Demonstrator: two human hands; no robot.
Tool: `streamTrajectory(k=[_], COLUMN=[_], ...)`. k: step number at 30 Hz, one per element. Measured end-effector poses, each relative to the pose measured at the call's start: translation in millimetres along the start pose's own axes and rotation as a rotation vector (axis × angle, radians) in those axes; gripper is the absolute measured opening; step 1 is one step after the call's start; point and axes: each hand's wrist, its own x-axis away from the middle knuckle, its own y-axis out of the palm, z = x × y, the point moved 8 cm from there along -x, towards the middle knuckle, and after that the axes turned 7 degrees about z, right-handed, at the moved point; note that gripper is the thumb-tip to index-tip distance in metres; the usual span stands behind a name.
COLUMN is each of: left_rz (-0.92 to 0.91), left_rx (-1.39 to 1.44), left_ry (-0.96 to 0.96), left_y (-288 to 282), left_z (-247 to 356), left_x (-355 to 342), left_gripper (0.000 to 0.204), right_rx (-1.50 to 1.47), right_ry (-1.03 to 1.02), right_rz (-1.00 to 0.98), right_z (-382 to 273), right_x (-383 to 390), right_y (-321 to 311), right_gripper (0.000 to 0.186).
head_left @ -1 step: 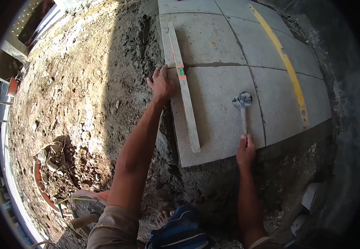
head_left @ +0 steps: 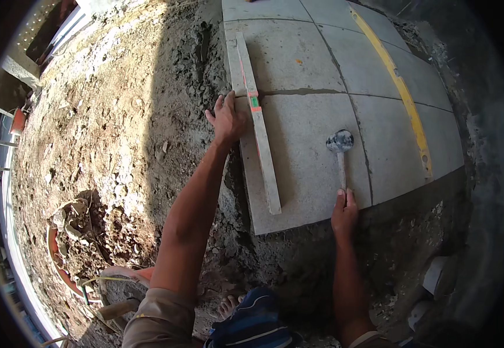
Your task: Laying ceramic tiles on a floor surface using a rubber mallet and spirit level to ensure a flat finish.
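My left hand (head_left: 227, 120) has its fingers stretched and spread at the left edge of a large grey floor tile (head_left: 310, 180), close beside a spirit level (head_left: 267, 168). The level is a long, mortar-smeared bar with a green vial in a pinkish-red frame. It lies lengthwise along the tile's left side and reaches onto the tile beyond. My right hand (head_left: 344, 216) is closed around the handle of a mallet (head_left: 340, 141) at the tile's near edge. The mallet's dark, white-smeared round head is over the same tile; whether it touches the surface I cannot tell.
A yellow spirit level (head_left: 400, 84) lies across the tiles on the right. Rough, partly sunlit soil (head_left: 107, 116) spreads to the left, with wet mortar (head_left: 197, 75) along the tile edge. A rubble-filled basin (head_left: 60, 258) sits lower left. My bare foot (head_left: 228, 304) is near the bottom.
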Motion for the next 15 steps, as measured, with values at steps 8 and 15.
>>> streamTrajectory(k=[8, 15], left_rz=[-0.061, -0.119], left_rx=[0.028, 0.018], left_ry=[-0.02, -0.068], left_y=[-9, -15], left_z=[-3, 2], left_x=[-6, -28], left_gripper=[0.075, 0.067], right_rx=[0.013, 0.002], right_ry=[-0.048, -0.039], right_rz=[0.04, 0.028], right_z=[-12, -17], right_x=[2, 4], right_y=[-1, -4], right_gripper=[0.049, 0.053])
